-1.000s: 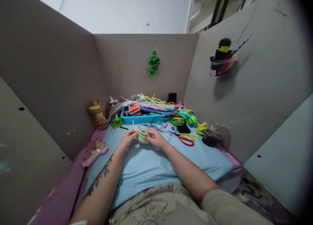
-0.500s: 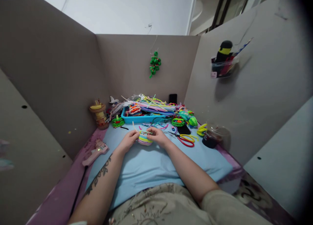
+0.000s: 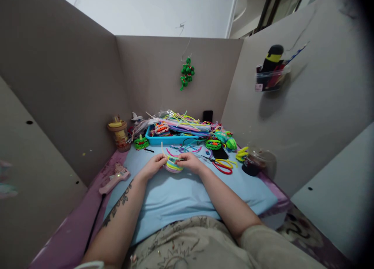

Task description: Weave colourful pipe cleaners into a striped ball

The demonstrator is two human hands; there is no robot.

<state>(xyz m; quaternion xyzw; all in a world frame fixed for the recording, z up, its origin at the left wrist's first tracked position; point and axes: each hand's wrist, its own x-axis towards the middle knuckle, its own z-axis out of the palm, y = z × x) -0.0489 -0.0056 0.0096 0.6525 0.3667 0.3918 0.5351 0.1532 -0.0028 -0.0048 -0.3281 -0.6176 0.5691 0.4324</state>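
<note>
My left hand (image 3: 154, 165) and my right hand (image 3: 190, 162) meet over a small round coil of coloured pipe cleaners (image 3: 173, 166) on the light blue mat (image 3: 187, 195). Both hands pinch the coil, one on each side. A pale pipe cleaner end (image 3: 162, 147) sticks up from the coil beside my left fingers. My left forearm carries a tattoo.
A blue tray (image 3: 172, 138) heaped with pipe cleaners stands behind the coil. Red-handled scissors (image 3: 222, 167), green woven rings (image 3: 212, 144), a dark cup (image 3: 253, 162), a pink glue gun (image 3: 113, 179) and a jar (image 3: 119, 133) lie around. Cardboard walls enclose the desk; a green ornament (image 3: 186, 73) hangs at the back.
The hands have kept working the coil in place with small finger shifts. The view has shifted slightly to the left and down.
</note>
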